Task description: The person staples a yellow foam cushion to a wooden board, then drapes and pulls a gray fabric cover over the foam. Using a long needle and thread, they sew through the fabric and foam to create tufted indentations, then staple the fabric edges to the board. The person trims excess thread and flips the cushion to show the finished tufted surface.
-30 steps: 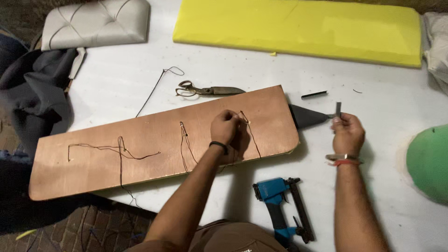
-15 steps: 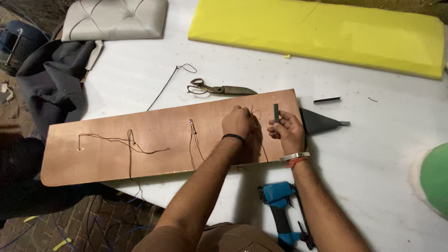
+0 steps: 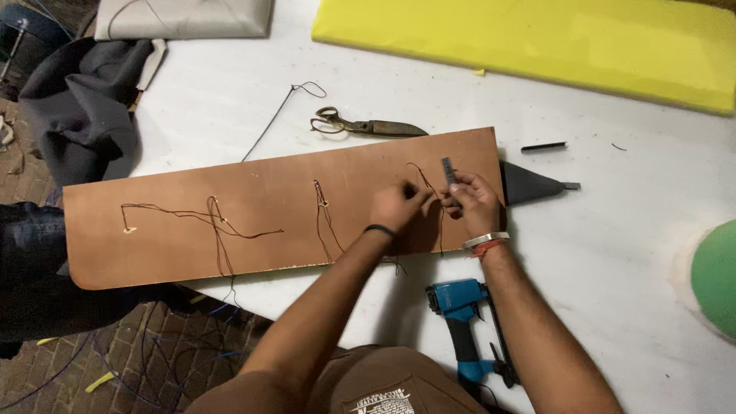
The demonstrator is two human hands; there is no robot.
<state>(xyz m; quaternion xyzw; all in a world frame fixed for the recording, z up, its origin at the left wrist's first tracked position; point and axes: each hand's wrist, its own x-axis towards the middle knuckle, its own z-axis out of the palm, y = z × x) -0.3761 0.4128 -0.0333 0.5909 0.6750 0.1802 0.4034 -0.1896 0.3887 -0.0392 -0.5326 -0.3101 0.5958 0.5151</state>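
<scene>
Looking down now: both hands meet over the right end of the long brown board [image 3: 261, 215], which lies lengthwise across the white counter [image 3: 636, 253], its long axis running left to right and tilted up slightly toward the right. My left hand [image 3: 397, 207] has its fingers pinched together on the dark cord [image 3: 424, 182] that loops up out of the board just between the two hands. My right hand [image 3: 474, 203] is clamped on a small grey strip of staples [image 3: 448, 170], held upright with its top poking above the fingertips.

The cord sits right at the left fingers and just left of the strip, so the two hands are almost touching, the left one nearer the cord. More cord is threaded through holes further left along the board.

Around it: old scissors [image 3: 368, 125] beyond the board's far edge, a yellow foam slab [image 3: 537, 42] at the back, and a blue staple gun [image 3: 464, 326] on the counter near my body, below the right wrist. A dark pointed piece [image 3: 529, 185] sticks out past the board's right end.
</scene>
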